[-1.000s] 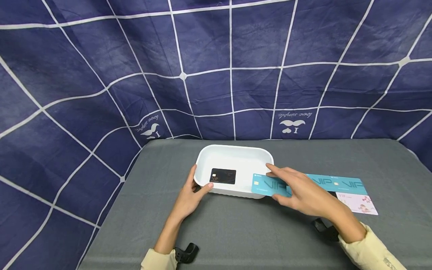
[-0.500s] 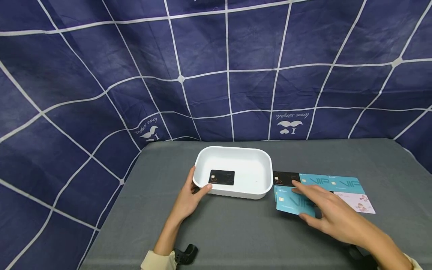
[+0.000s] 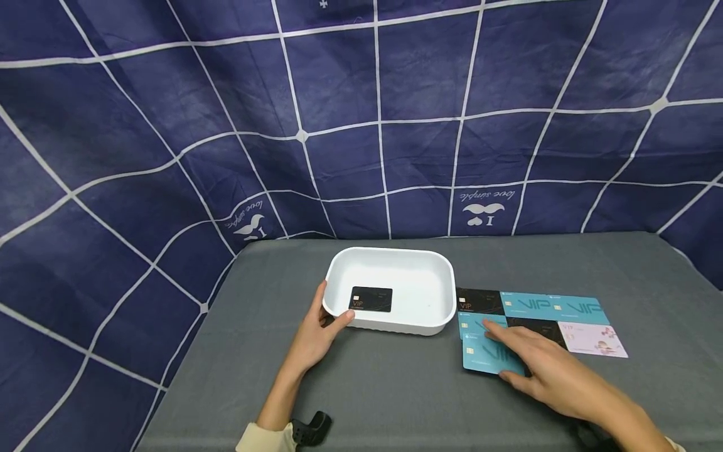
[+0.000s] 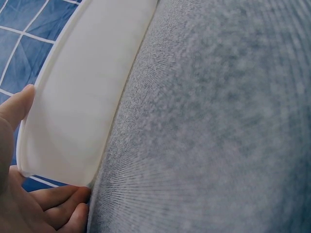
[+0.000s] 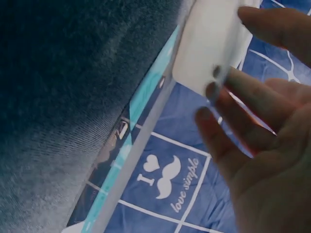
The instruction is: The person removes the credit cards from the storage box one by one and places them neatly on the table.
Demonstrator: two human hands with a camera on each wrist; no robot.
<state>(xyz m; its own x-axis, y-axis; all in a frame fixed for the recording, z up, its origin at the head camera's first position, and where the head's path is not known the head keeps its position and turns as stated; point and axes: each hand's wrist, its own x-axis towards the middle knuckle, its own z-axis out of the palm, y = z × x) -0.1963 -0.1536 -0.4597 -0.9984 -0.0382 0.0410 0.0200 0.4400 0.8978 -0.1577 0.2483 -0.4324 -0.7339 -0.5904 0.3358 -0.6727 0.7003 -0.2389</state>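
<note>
My left hand [image 3: 312, 339] holds a white plastic tray [image 3: 420, 295] by its front left corner. Its thumb lies at the rim, and the left wrist view shows the other fingers curled by the tray's end wall [image 4: 77, 107]. A black VIP card [image 3: 369, 299] lies inside the tray. In my right hand [image 3: 556, 376] a teal VIP card [image 3: 486, 356] is pinched between thumb and fingers, raised over the laid-out cards; the right wrist view shows it nearly edge-on. Part of it is hidden behind the fingers.
Right of the tray, cards lie edge to edge in two rows: a black card [image 3: 479, 301], teal cards [image 3: 578, 307], another black card [image 3: 539, 329] and a pink floral card [image 3: 593, 339]. A grey cloth [image 3: 395, 389] covers the table; a blue checked curtain [image 3: 361, 157] hangs behind.
My right hand has moved right and toward me with the teal card, from over the tray's right front corner to over the laid-out cards. My left hand keeps its hold.
</note>
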